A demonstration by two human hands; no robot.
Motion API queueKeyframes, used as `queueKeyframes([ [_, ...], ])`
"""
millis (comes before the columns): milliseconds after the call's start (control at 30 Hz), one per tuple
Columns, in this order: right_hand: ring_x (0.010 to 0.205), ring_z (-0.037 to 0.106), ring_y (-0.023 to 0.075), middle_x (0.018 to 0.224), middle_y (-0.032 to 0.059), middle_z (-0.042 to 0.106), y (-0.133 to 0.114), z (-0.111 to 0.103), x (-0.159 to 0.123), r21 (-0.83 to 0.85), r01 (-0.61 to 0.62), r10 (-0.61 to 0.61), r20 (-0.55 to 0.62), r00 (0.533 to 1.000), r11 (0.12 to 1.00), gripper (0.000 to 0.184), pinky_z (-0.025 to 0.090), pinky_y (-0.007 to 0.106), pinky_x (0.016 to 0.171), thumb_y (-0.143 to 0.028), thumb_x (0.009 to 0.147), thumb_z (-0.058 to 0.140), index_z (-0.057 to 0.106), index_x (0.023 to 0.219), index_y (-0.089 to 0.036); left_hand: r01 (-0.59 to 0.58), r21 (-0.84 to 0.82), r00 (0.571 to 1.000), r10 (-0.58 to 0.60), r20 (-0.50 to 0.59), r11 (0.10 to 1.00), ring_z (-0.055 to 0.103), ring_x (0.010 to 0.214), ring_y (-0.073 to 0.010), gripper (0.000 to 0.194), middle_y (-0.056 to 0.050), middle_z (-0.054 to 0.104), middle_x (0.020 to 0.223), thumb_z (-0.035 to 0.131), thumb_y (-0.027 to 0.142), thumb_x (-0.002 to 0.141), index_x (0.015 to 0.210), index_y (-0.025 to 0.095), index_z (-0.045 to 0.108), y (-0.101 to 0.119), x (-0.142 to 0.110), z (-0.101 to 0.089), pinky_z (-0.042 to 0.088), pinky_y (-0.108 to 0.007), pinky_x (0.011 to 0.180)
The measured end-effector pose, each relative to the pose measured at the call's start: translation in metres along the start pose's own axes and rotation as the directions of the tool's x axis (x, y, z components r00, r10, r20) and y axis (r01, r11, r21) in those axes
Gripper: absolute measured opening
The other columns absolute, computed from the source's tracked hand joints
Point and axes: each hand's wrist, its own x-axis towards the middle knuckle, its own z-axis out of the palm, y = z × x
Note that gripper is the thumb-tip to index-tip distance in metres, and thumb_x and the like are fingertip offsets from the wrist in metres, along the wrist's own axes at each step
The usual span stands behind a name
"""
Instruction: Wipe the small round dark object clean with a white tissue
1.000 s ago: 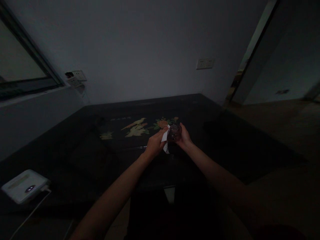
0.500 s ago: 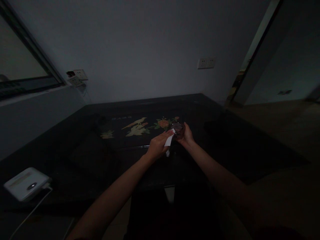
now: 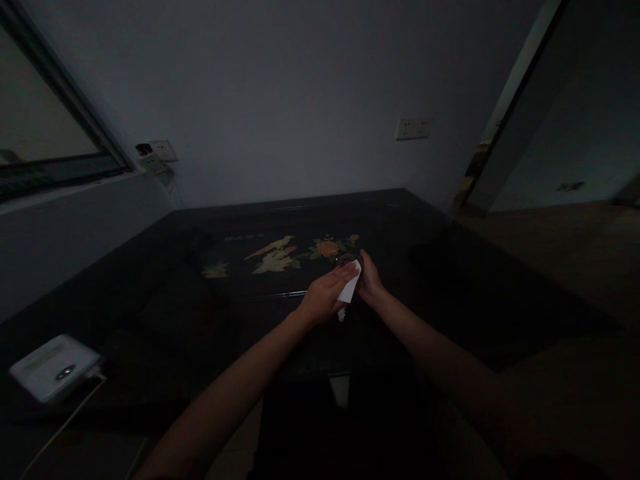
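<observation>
My left hand (image 3: 323, 293) is closed on a folded white tissue (image 3: 351, 287), fingers pressing it to the near side of a small round glass vessel (image 3: 344, 258). The vessel looks dark and see-through; whether it is a cup or an ashtray cannot be told in this dim light. From the right, my right hand (image 3: 371, 279) grips the vessel, fingers curled round its side. A crumpled white end (image 3: 341, 315) sticks out below my left hand. Both hands are over the dark tabletop (image 3: 385, 223), in front of its painted flower and bird.
At the left front sits a white box-shaped device (image 3: 56, 368) with a white cable (image 3: 67, 423) trailing off the edge. Wall sockets (image 3: 413, 129) are above the table's back edge, and more sockets (image 3: 159, 152) with a plug are in the left corner. A window (image 3: 45, 107) is at upper left.
My left hand with the tissue has moved slightly right and over the vessel, covering more of it. The vessel has tilted or turned a little and shifted left in my right hand.
</observation>
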Motion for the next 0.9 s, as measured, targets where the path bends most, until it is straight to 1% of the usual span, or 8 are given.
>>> queueKeyframes([
  [167,0.061,0.064,0.0174,0.058,0.0,0.065,0.006,0.001,-0.002,-0.013,0.012,-0.012,-0.002,1.0,1.0,0.029,0.053,0.029,0.065,-0.042,0.087,0.051,0.059,0.068,-0.022,0.031,0.011,0.999,-0.032,0.015,0.999,0.028,0.142,-0.0201,0.063,-0.013,0.034,0.152,0.041,0.019,0.09,0.15,0.017,0.02,0.0,0.001,0.001,0.033,-0.042,0.115],
  [300,0.06,0.064,0.0165,0.061,-0.0011,0.067,0.008,0.004,-0.006,-0.029,0.028,-0.029,-0.021,0.999,0.999,0.025,0.052,0.029,0.065,-0.039,0.087,0.051,0.062,0.072,-0.022,0.069,0.004,0.998,-0.069,0.005,0.998,0.026,0.143,-0.0219,0.063,-0.016,0.031,0.153,0.039,0.021,0.091,0.15,0.015,0.019,-0.002,0.002,0.001,0.031,-0.044,0.115],
  [400,0.058,0.063,0.0156,0.061,-0.0019,0.068,0.007,0.007,-0.01,-0.057,0.02,-0.023,-0.051,0.998,0.998,0.025,0.051,0.028,0.063,-0.037,0.089,0.049,0.064,0.075,-0.022,0.101,-0.004,0.995,-0.101,-0.01,0.995,0.027,0.142,-0.0219,0.061,-0.017,0.031,0.152,0.037,0.02,0.092,0.15,0.014,0.02,-0.003,0.003,0.0,0.031,-0.046,0.115],
  [600,0.054,0.061,0.014,0.059,-0.0019,0.068,0.006,0.01,-0.016,-0.107,0.003,-0.009,-0.05,0.999,0.994,0.028,0.047,0.024,0.055,-0.037,0.09,0.049,0.064,0.072,-0.021,0.176,-0.03,0.983,-0.177,-0.04,0.984,0.028,0.142,-0.0213,0.06,-0.015,0.035,0.151,0.038,0.018,0.09,0.149,0.016,0.023,-0.009,0.003,0.001,0.03,-0.047,0.115],
  [767,0.061,0.065,0.016,0.057,-0.0016,0.067,0.004,0.012,-0.019,-0.118,-0.017,0.012,-0.043,0.999,0.993,0.03,0.049,0.026,0.061,-0.039,0.091,0.047,0.064,0.073,-0.022,0.226,-0.052,0.972,-0.229,-0.054,0.973,0.031,0.141,-0.0209,0.057,-0.016,0.037,0.15,0.038,0.022,0.092,0.148,0.015,0.026,-0.015,0.001,0.002,0.03,-0.045,0.116],
  [900,0.061,0.066,0.0162,0.058,-0.0012,0.067,0.0,0.013,-0.022,-0.124,-0.039,0.034,-0.041,0.999,0.992,0.033,0.051,0.027,0.062,-0.041,0.091,0.046,0.063,0.072,-0.021,0.267,-0.07,0.961,-0.271,-0.053,0.961,0.033,0.14,-0.0202,0.055,-0.014,0.038,0.149,0.037,0.023,0.092,0.146,0.015,0.03,-0.019,0.0,0.001,0.03,-0.044,0.115],
])
